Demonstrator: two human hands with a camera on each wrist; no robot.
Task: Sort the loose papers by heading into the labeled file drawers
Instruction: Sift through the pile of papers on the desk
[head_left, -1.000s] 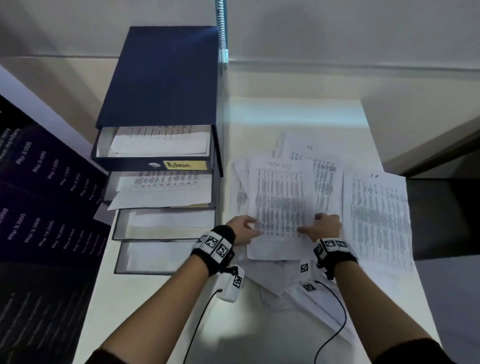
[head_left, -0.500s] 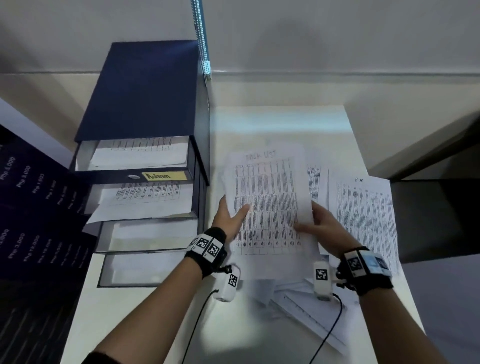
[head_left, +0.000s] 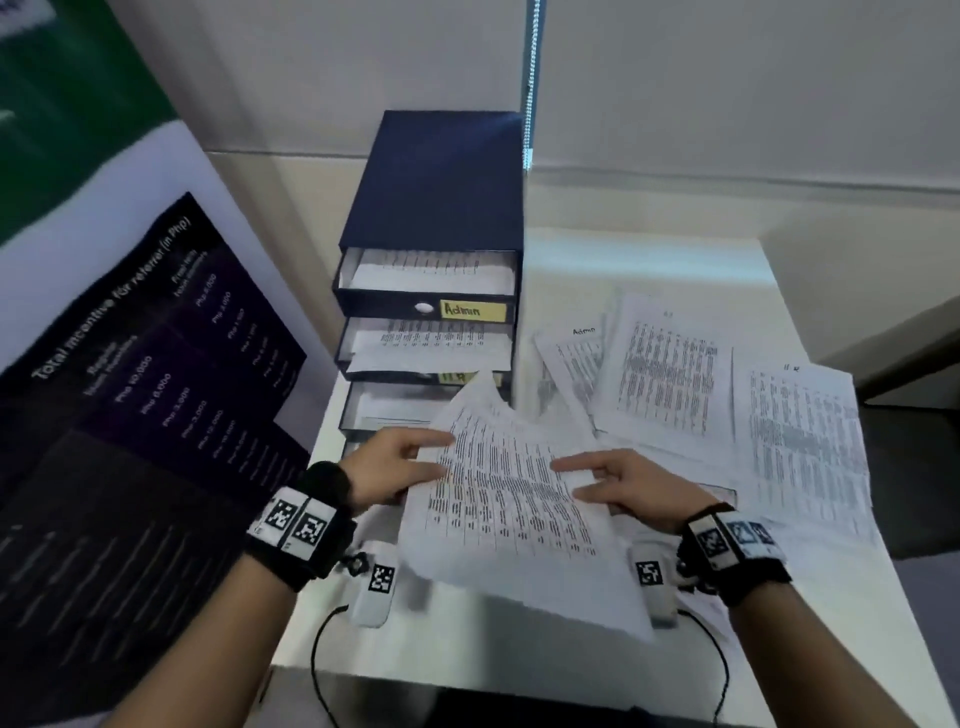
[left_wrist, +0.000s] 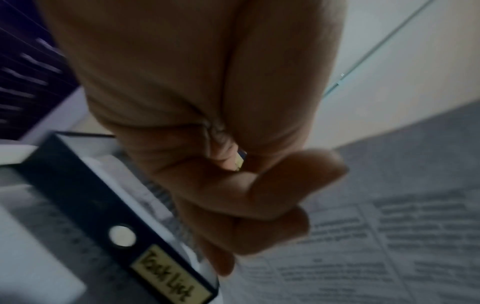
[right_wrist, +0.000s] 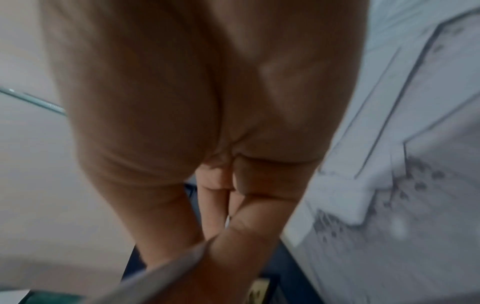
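A navy drawer cabinet (head_left: 436, 182) stands at the back left of the white table (head_left: 519, 654), its several drawers pulled out with papers inside. The top drawer carries a yellow "Admin" label (head_left: 472, 310). Both hands hold one printed sheet (head_left: 509, 504) tilted in the air in front of the lower drawers. My left hand (head_left: 405, 467) pinches its left edge, my right hand (head_left: 613, 483) its right side. In the left wrist view a drawer front with a "Task List" label (left_wrist: 168, 273) sits just beside the curled fingers (left_wrist: 259, 205). The right wrist view shows the sheet's edge (right_wrist: 155, 273) between thumb and fingers.
Loose printed sheets lie spread on the table to the right, one headed "Admin" (head_left: 576, 358), two more (head_left: 670, 374) (head_left: 805, 441) beside it. A dark poster board (head_left: 156, 389) leans at the left. A wall lies behind, a dark gap (head_left: 914, 467) at the table's right edge.
The sheet has been lifted off the pile and carried left and down toward the lower drawers, now tilted. Both hands moved with it.
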